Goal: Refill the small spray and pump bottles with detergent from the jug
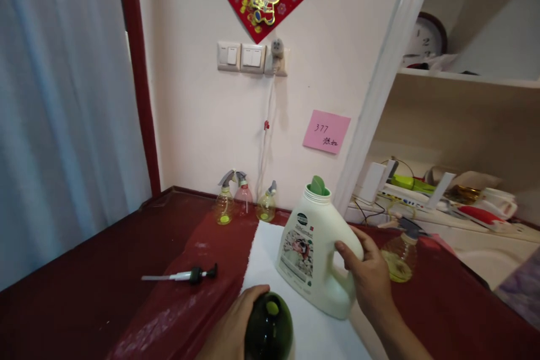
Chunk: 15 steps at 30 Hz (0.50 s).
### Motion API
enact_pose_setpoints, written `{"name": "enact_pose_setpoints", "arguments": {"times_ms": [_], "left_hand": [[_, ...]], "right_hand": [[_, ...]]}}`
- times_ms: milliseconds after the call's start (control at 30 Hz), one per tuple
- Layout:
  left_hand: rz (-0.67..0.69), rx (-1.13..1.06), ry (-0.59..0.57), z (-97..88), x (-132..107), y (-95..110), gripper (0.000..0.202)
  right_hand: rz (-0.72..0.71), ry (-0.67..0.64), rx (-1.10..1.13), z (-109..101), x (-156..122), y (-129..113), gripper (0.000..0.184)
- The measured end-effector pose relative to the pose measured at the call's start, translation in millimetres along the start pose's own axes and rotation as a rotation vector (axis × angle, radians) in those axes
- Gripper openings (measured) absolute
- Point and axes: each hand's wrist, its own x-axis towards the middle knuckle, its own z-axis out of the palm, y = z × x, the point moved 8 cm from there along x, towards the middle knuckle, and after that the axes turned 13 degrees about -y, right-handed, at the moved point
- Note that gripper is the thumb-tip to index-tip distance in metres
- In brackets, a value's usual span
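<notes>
My right hand (369,270) grips the handle of a large pale green detergent jug (333,247). The jug stands uncapped, with a green pouring spout showing in its mouth. In my left hand (236,320) is a dark green bottle (270,329), its round opening turned up toward me; the fingers wrap around its left side and the lower part is cut off by the frame. A pump dispenser top (185,275) with a black head and a white tube lies on the table to the left, apart from both hands.
Spray bottles stand by the wall: a yellow one (225,205), a pink one (243,197) and another yellow one (266,206). A larger spray bottle (399,256) is right of the jug. White paper (264,253) covers part of the red table (105,259). A cluttered shelf (447,214) is at right.
</notes>
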Motion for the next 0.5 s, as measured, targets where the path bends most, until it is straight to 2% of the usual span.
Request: {"name": "enact_pose_setpoints", "arguments": {"times_ms": [133,267,400,500], "left_hand": [[-0.049,0.025,-0.051,0.5,6.2,-9.3,0.106],[-0.03,-0.04,0.027,-9.0,-7.9,2.3,0.099],[-0.086,-0.113,0.048,-14.5,-21.2,18.7,0.102],[-0.144,-0.125,0.044,-16.7,-23.0,27.3,0.107]], "right_hand": [[0.024,0.091,-0.012,-10.2,-8.4,-15.0,0.079],[0.036,0.142,-0.179,-42.9,-18.2,-41.8,0.079],[-0.016,0.094,-0.411,-78.7,-29.6,-64.0,0.073],[-0.157,-0.006,-0.681,-90.3,-43.4,-78.3,0.06]]}}
